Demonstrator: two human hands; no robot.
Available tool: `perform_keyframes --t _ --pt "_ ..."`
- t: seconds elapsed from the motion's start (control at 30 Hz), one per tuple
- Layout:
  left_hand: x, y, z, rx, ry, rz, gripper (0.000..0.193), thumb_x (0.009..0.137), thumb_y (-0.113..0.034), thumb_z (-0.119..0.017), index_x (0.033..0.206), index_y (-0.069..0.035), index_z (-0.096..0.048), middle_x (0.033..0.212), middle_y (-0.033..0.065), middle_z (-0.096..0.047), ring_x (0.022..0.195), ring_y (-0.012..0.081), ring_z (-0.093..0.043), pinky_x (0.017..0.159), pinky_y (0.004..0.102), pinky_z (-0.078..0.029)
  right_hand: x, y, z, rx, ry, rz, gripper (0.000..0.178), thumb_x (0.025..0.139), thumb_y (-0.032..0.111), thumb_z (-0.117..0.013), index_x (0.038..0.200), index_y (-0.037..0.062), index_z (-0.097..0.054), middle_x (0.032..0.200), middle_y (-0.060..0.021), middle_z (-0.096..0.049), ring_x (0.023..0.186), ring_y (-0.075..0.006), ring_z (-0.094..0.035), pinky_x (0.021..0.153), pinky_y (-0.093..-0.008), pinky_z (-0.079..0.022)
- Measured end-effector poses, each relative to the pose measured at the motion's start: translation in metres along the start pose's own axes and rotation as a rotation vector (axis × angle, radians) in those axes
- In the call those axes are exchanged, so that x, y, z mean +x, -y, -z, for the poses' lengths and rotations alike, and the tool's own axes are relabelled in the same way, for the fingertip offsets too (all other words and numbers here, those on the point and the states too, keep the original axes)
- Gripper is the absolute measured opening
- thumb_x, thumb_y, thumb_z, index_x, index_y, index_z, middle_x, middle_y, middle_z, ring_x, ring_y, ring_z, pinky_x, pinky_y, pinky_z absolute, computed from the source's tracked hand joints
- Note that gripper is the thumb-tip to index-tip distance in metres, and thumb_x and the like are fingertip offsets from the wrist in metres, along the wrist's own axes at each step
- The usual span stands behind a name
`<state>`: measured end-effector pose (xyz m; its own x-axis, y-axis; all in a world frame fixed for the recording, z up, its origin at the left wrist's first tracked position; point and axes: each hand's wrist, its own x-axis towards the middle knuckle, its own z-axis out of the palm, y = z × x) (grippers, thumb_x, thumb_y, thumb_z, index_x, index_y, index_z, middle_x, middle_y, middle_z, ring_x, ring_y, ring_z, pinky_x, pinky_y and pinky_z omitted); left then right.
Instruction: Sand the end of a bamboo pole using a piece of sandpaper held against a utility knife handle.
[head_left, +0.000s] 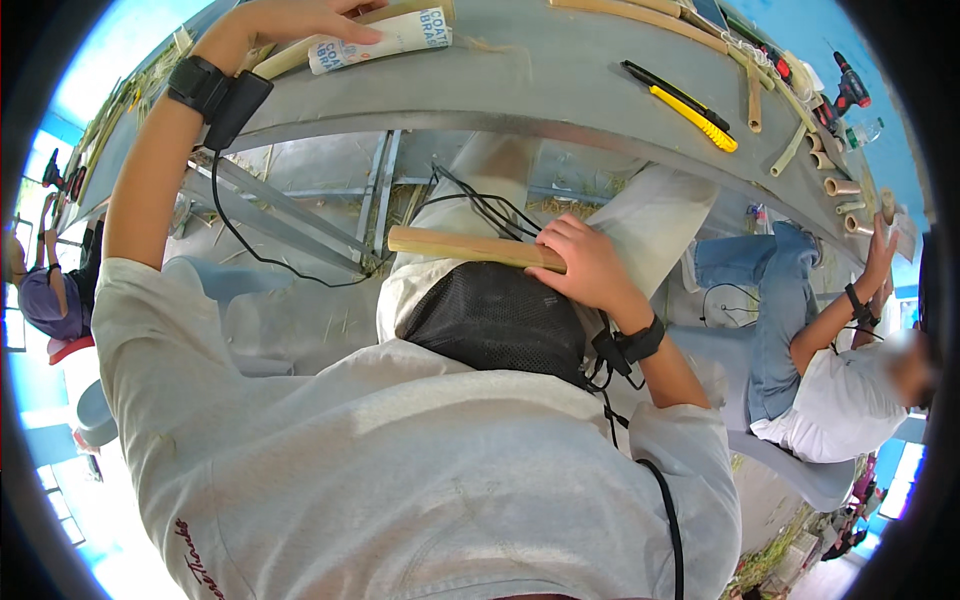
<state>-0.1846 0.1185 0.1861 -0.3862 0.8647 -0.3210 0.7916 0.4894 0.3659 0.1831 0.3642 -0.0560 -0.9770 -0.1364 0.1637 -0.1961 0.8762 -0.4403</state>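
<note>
My left hand [305,18] reaches to the table at the top edge. Its thumb lies on a curled sheet of sandpaper [400,36] with a white printed back, and the other fingers curl beyond it, partly cut off by the frame. Behind the sheet lies a bamboo piece [280,64]. My right hand [590,262] is closed round the right end of a split bamboo strip [460,246], which rests crosswise over my lap, above a black mesh bag [495,315].
A yellow-black utility knife [690,110] lies on the grey table [560,85]. Bamboo lengths [650,18], short bamboo tubes [840,187] and a drill [850,82] are at the right. A co-worker [840,400] sits there. A black cable [240,240] hangs from my left wrist.
</note>
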Motion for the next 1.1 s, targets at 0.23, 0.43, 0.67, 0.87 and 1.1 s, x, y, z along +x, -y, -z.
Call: perform_keyframes --t 0.23,0.43,0.67,0.87,1.1 --pt "-0.006 -0.018 -0.005 0.315 0.024 -0.052 0.095 0.079 -0.06 -0.085 0.141 0.003 -0.049 0.131 0.0205 -0.06 0.12 0.0321 -0.059 0.101 0.0421 -0.046 0.001 0.002 0.001 0.007 -0.024 0.005 0.035 0.083 0.033 -0.082 0.1 0.0055 -0.069 0.101 -0.0072 -0.066 0.102 -0.0279 -0.063 0.084 -0.0404 -0.054" --pt "-0.007 -0.032 -0.012 0.401 -0.073 -0.025 0.1 0.072 -0.063 -0.089 0.136 0.004 -0.052 0.124 0.0215 -0.064 0.114 0.0343 -0.063 0.096 0.0427 -0.048 0.0 0.002 0.001 -0.007 -0.021 0.015 0.035 0.084 0.033 -0.081 0.101 0.0055 -0.069 0.101 -0.007 -0.066 0.102 -0.0276 -0.063 0.084 -0.0403 -0.055" --pt "-0.006 -0.017 -0.012 0.389 -0.075 0.079 0.087 0.079 -0.065 -0.083 0.126 0.005 -0.062 0.116 0.0191 -0.068 0.106 0.0319 -0.064 0.091 0.042 -0.049 -0.001 0.0 0.0 -0.01 -0.008 -0.012 0.037 0.085 0.037 -0.08 0.101 0.0058 -0.069 0.102 -0.0076 -0.067 0.105 -0.0276 -0.062 0.088 -0.0407 -0.055" --pt "-0.007 0.006 -0.001 0.1 -0.08 0.19 0.071 0.094 -0.057 -0.072 0.128 0.005 -0.064 0.119 0.0134 -0.068 0.103 0.0231 -0.061 0.09 0.0382 -0.048 0.001 0.002 0.001 -0.004 0.008 -0.007 0.037 0.084 0.037 -0.081 0.101 0.0053 -0.07 0.102 -0.0077 -0.067 0.104 -0.0277 -0.062 0.087 -0.0407 -0.055" --pt "-0.001 0.028 0.007 -0.02 -0.133 0.196 0.063 0.095 -0.046 -0.071 0.134 0.003 -0.062 0.123 0.0136 -0.067 0.108 0.0232 -0.061 0.093 0.038 -0.048 0.0 0.002 0.002 -0.017 -0.016 0.001 0.037 0.083 0.037 -0.081 0.1 0.0052 -0.07 0.1 -0.0064 -0.067 0.103 -0.0264 -0.063 0.085 -0.0405 -0.055"
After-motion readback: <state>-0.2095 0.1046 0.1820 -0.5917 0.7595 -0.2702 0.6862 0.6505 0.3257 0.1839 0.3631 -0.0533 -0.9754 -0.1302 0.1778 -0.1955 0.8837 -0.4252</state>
